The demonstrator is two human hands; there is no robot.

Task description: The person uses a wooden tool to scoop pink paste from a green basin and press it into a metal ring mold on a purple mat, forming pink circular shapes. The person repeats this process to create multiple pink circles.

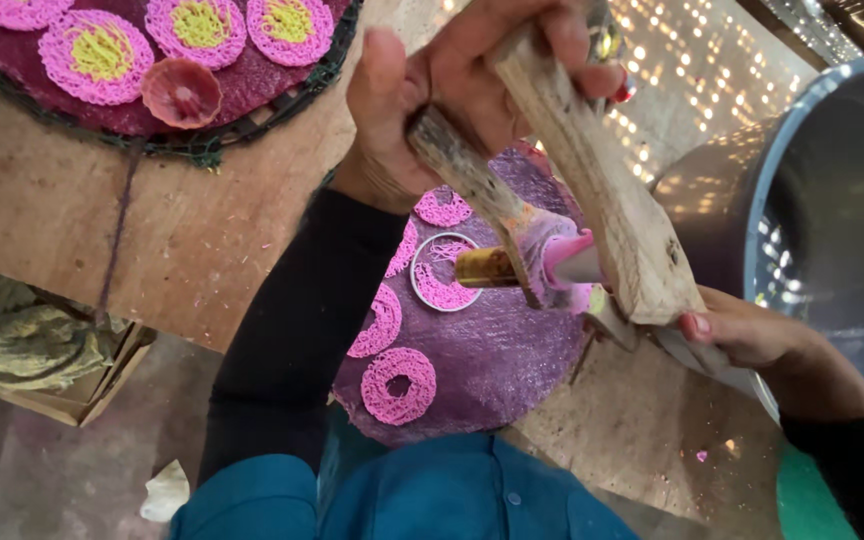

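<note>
A worn wooden counter (182, 240) fills most of the view, scratched and dusty, with a bare grey floor (62, 470) below its near edge and spots of light scattered across the upper right. At the right stands a large metal pot (832, 200), its rim bright. On the counter lie two round purple mats: one (512, 370) under the hands, carrying pink noodle-like rings (399, 385), and another (242, 90) at the top left with pink-and-yellow rings and a small reddish cup (182, 93). A cardboard box (82, 385) with cloth sits on the floor at the left.

The left hand (412, 110) has its fingers closed round the two handles of a wooden press (602, 190), held above the near mat. A brass cylinder (487, 267) sits in the press, with pink dough (567, 262) at its end. The right hand (752, 335) rests by the press's lower end; its fingers are curled, but what they hold cannot be told.
</note>
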